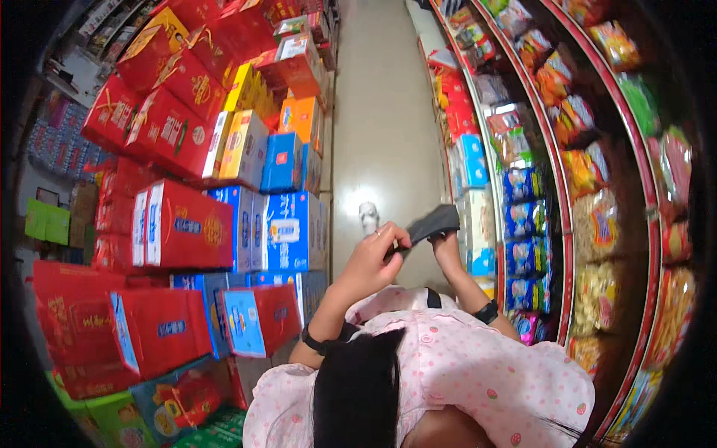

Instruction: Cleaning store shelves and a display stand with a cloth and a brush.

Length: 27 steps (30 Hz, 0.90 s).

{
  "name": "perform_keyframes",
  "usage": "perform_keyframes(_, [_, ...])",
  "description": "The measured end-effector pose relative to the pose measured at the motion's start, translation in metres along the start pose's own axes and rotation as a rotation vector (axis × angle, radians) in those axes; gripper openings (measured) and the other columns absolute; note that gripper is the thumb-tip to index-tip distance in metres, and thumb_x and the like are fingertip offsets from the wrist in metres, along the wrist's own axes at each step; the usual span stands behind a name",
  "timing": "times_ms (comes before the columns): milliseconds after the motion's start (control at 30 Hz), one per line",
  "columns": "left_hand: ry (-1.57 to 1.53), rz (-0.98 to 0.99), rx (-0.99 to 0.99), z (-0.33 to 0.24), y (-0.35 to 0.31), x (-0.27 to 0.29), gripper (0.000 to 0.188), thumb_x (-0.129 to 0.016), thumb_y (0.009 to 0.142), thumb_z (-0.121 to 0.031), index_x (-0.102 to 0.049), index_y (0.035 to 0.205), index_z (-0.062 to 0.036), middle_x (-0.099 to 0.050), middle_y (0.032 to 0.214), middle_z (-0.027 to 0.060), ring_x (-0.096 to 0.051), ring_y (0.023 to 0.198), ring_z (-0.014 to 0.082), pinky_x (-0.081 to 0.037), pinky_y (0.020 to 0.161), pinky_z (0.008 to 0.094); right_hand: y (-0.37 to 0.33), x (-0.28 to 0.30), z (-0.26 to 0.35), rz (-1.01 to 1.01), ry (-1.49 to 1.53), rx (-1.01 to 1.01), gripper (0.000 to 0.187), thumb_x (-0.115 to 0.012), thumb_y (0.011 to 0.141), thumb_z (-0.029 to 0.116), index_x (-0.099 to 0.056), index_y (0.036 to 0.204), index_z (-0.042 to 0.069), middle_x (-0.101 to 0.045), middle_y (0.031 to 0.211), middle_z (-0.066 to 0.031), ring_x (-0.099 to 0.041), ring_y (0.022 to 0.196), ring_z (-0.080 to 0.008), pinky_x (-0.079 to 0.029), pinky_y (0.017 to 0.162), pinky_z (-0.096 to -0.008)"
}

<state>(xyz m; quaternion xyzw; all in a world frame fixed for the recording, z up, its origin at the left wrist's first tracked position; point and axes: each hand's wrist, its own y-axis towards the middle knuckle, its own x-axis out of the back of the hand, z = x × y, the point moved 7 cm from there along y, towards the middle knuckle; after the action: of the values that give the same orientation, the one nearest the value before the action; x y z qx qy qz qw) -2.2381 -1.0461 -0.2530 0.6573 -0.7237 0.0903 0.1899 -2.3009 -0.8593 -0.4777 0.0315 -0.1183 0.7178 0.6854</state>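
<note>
A limp, dark grey to black piece of cloth or thin plastic (435,222) stretches between my two hands in front of my body; its exact kind does not show. My left hand (375,257) is closed, pinching its narrow left end between bent fingers. My right hand (446,246) comes up under the wider right end, gripping it from below, with most of its fingers hidden behind the dark material. A black band circles each wrist.
Stacked red, blue and yellow gift boxes (187,224) line the aisle's left side. On the right, shelves with red edges (565,276) hold bagged snacks (597,295) and blue packets (523,224). A pale floor (377,97) runs ahead between them.
</note>
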Motion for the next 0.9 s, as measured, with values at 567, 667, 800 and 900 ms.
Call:
perform_keyframes(567, [0.202, 0.196, -0.089, 0.118, 0.3, 0.155, 0.019, -0.054, 0.079, 0.001, -0.059, 0.096, -0.005, -0.06, 0.086, 0.0126, -0.062, 0.071, 0.0284, -0.049, 0.063, 0.0358, 0.318, -0.09, 0.127, -0.18, -0.111, 0.05, 0.041, -0.052, 0.089, 0.012, -0.046, 0.127, -0.003, -0.05, 0.129, -0.0177, -0.044, 0.124, -0.028, -0.033, 0.104, -0.0342])
perform_keyframes(667, [0.192, 0.185, -0.045, 0.147, 0.337, 0.172, 0.023, -0.052, 0.078, 0.002, -0.06, 0.097, -0.0061, -0.061, 0.087, 0.0128, -0.061, 0.069, 0.0303, -0.048, 0.063, 0.0375, 0.364, -0.095, 0.111, -0.212, -0.179, -0.012, 0.04, -0.052, 0.091, 0.013, -0.046, 0.127, -0.004, -0.049, 0.129, -0.0161, -0.043, 0.123, -0.0253, -0.032, 0.104, -0.0339])
perform_keyframes(800, [0.194, 0.169, 0.048, 0.185, 0.407, 0.196, 0.025, -0.051, 0.076, 0.003, -0.061, 0.098, -0.0061, -0.062, 0.086, 0.0134, -0.061, 0.068, 0.0306, -0.048, 0.062, 0.0373, 0.443, -0.12, 0.113, -0.156, -0.093, -0.045, 0.039, -0.05, 0.092, 0.013, -0.045, 0.126, -0.004, -0.049, 0.127, -0.014, -0.045, 0.12, -0.0236, -0.034, 0.102, -0.0331])
perform_keyframes(900, [0.244, 0.176, 0.093, 0.203, 0.477, 0.215, 0.023, -0.051, 0.076, 0.001, -0.06, 0.096, -0.0059, -0.063, 0.086, 0.014, -0.061, 0.068, 0.0305, -0.048, 0.062, 0.037, 0.509, -0.139, 0.143, -0.285, 0.069, -0.035, 0.035, -0.049, 0.089, 0.008, -0.046, 0.121, -0.003, -0.055, 0.113, -0.0142, -0.052, 0.106, -0.0243, -0.04, 0.095, -0.034])
